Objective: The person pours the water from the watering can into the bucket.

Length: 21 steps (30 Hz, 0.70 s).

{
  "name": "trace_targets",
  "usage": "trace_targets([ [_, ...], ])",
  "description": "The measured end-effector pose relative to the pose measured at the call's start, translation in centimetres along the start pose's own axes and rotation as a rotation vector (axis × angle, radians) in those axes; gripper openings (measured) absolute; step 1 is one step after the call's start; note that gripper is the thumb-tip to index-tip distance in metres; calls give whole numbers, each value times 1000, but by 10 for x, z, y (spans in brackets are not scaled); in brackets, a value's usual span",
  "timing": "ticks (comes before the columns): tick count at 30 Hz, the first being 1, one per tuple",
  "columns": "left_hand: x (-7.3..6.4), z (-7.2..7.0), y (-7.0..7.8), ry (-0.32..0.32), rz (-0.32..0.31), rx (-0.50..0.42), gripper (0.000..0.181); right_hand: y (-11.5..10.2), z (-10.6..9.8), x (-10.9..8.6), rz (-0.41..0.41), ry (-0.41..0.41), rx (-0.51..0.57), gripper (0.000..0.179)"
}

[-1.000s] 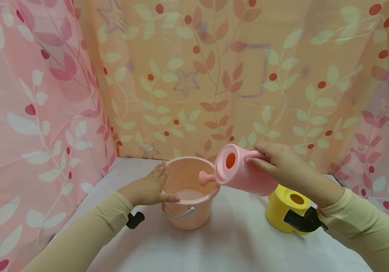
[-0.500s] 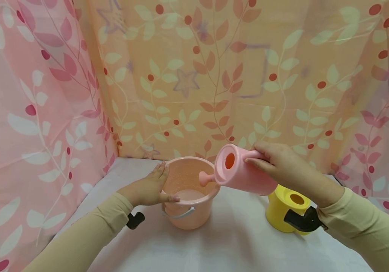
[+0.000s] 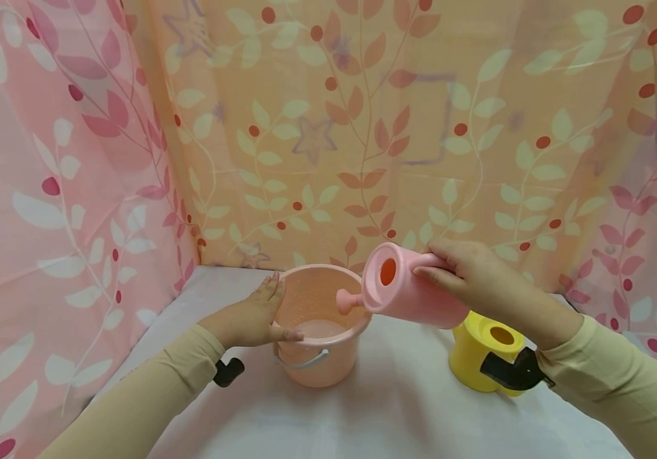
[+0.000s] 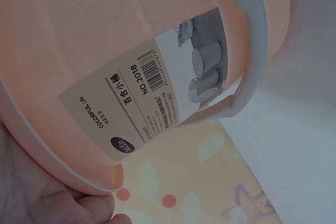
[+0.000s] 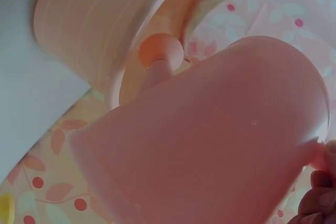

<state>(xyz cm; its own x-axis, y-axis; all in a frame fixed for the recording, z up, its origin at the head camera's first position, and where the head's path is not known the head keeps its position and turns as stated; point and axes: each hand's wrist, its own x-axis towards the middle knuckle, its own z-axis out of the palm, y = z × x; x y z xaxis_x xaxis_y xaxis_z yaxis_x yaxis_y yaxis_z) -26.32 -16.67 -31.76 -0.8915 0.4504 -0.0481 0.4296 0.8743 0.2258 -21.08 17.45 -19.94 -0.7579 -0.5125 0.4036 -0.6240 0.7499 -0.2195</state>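
Observation:
A peach plastic bucket [image 3: 319, 366] stands upright on the white surface, with small light specks on its inner wall. Along its left rim rests my left hand [image 3: 250, 317], fingers straight and thumb spread over the front rim. My right hand [image 3: 480, 274] grips the handle of a pink watering can [image 3: 420, 296], tilted with its spout to the left. The spout's round head [image 3: 344, 301] is inside the bucket's mouth, near the right rim. In the right wrist view this sprinkler head [image 5: 160, 49] points into the bucket. A paper label [image 4: 142, 82] shows on the bucket in the left wrist view.
A yellow watering can [image 3: 477, 357] stands on the white surface [image 3: 317, 427] below my right forearm, partly covered by a black wrist mount [image 3: 512, 371]. The bucket's pale handle [image 3: 305, 362] hangs down in front. Leaf-patterned curtains [image 3: 362, 127] enclose the back and sides.

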Motion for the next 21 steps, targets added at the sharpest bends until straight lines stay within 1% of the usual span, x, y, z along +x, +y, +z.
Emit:
trace_targets([
  [11,1,-1,1,3,10,-2,116,-1,-1,2,-26,18,-19,16],
  [21,2,1,-1,6,19,-2,117,-4,-2,3,-71,36,-25,18],
])
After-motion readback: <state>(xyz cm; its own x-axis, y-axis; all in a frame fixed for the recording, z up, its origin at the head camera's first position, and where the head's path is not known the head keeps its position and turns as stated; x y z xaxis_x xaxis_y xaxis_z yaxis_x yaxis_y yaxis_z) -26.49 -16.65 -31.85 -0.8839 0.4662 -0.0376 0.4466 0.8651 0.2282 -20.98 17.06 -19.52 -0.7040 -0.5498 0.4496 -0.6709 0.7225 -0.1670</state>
